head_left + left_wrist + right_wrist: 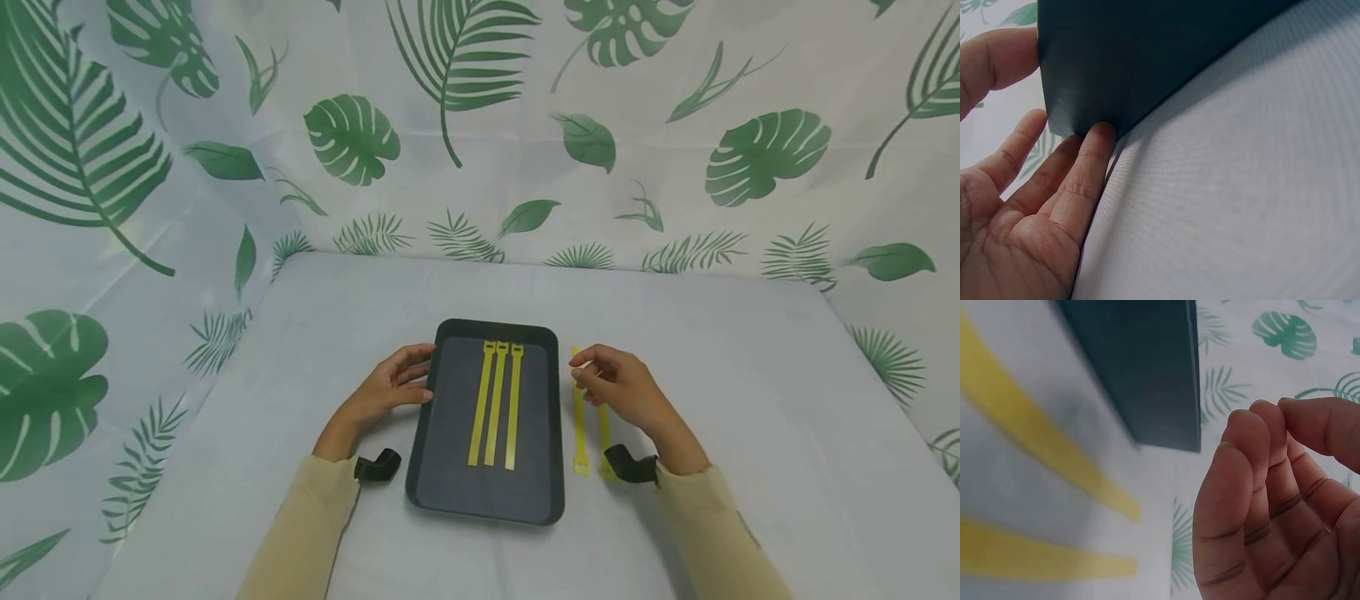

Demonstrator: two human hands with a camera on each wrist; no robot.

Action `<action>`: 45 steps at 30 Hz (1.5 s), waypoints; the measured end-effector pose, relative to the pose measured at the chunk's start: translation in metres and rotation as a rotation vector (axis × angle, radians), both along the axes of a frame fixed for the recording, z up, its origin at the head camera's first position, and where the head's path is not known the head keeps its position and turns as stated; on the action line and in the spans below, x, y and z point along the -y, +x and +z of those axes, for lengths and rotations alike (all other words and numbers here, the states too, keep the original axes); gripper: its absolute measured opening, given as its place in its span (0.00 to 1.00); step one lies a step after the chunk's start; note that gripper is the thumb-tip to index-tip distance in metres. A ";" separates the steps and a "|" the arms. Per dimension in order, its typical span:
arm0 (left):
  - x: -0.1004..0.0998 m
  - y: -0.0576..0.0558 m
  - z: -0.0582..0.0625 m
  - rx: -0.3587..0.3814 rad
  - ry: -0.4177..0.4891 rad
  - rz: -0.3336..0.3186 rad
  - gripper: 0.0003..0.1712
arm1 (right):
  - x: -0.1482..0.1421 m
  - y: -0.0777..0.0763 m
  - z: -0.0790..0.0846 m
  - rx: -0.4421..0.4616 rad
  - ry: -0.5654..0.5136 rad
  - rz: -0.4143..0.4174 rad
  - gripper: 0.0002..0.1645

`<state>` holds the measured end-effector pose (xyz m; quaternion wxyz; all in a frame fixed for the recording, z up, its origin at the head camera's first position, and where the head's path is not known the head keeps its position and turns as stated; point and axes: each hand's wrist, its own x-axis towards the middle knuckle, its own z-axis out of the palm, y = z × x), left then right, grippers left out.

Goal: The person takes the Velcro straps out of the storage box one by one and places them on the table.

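A dark grey tray [450, 492] lies on the table with three yellow cable straps [493, 408] side by side in it, slotted heads at the far end. Against the tray's left side rests my left hand [386, 387]; in the left wrist view its fairly straight fingers [1088, 169] touch the outer wall. To the tray's right, two more yellow straps [580, 429] lie on the table, heads toward me. Above their far part hovers my right hand [618, 387]. Its fingers [1225, 500] are loosely curled with the thumb close to them, and nothing shows between them.
White cloth covers the table [750, 375]. A leaf-patterned curtain [495, 150] stands along the back and sides. Black wrist-worn mounts [632, 465] sit at both cuffs, the right one just over the near ends of the loose straps.
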<state>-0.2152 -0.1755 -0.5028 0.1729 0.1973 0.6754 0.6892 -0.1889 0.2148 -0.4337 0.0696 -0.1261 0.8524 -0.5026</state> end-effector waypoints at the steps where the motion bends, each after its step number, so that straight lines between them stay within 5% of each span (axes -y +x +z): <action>1: 0.000 0.000 0.000 -0.001 -0.003 0.000 0.49 | 0.002 -0.001 0.002 -0.003 0.001 0.003 0.12; 14: 0.002 -0.001 -0.001 -0.007 -0.023 0.005 0.49 | 0.027 -0.010 0.018 -0.049 0.020 0.064 0.12; 32: 0.002 -0.003 -0.002 0.006 -0.009 0.004 0.49 | 0.066 -0.024 0.011 -0.055 0.042 0.177 0.12; 45: 0.002 -0.004 -0.001 0.010 0.008 -0.007 0.48 | 0.091 -0.043 -0.001 -0.122 0.145 0.348 0.11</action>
